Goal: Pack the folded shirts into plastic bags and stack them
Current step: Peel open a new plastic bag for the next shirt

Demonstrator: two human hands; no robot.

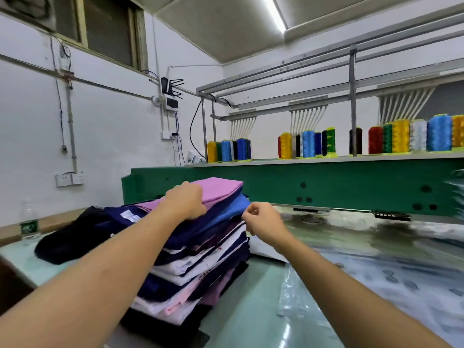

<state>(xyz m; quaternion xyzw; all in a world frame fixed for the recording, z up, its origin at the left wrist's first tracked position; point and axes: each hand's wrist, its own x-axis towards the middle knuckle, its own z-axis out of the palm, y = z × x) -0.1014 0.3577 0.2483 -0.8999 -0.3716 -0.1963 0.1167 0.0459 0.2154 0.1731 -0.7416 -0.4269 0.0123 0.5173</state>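
Observation:
A tall stack of folded shirts point(200, 259) in navy, white, pink and purple stands on the table at centre left. A folded pink-purple shirt point(221, 188) lies on top, above a blue shirt point(233, 209). My left hand point(185, 200) grips the near edge of the pink-purple shirt with curled fingers. My right hand point(261, 219) is at the stack's right side with its fingers curled beside the blue shirt's edge; whether it pinches cloth I cannot tell. Clear plastic bags point(376, 272) lie spread over the table to the right.
A dark garment point(67, 239) lies left of the stack. A water bottle point(29, 222) stands at the far left. Behind the table runs a green embroidery machine beam point(326, 187) with several coloured thread cones point(308, 144) on its shelf.

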